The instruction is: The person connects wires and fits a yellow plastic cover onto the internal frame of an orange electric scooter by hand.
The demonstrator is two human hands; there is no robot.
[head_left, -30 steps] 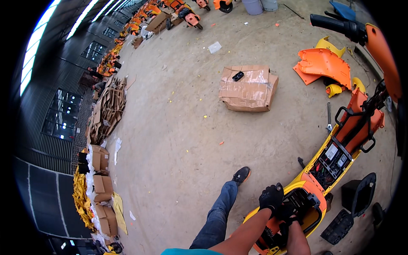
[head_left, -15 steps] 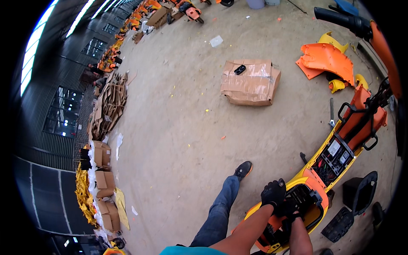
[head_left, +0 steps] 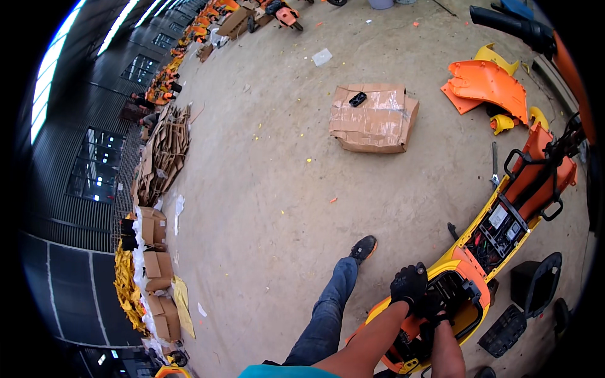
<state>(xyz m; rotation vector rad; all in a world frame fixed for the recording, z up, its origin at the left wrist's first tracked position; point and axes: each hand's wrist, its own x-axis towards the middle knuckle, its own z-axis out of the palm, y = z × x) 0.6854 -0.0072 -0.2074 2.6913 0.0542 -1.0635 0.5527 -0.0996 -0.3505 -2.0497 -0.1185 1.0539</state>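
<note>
Beside my legs stands a partly stripped yellow and orange electric scooter (head_left: 454, 259), its rear body opening exposed. My left hand (head_left: 408, 285), in a black glove, is closed at the left rim of that opening. A small round end shows at its top, but what it grips is too small to make out. Just below and to the right, my gloved right hand (head_left: 435, 312) reaches into the opening, its fingers lost against dark parts. Ahead of both hands, an uncovered bay (head_left: 499, 232) in the floorboard holds wires and boxed electrical units.
A taped cardboard box (head_left: 373, 120) with a small black part (head_left: 357, 99) on it sits ahead. Orange panels (head_left: 488, 88) and an adjustable wrench (head_left: 495, 165) lie near the scooter's front. A black bin (head_left: 535, 285) stands right. Flattened cardboard (head_left: 164, 157) is piled left.
The whole view has shifted slightly. Both hands stay at the scooter's opening, with no clear change in their grip.
</note>
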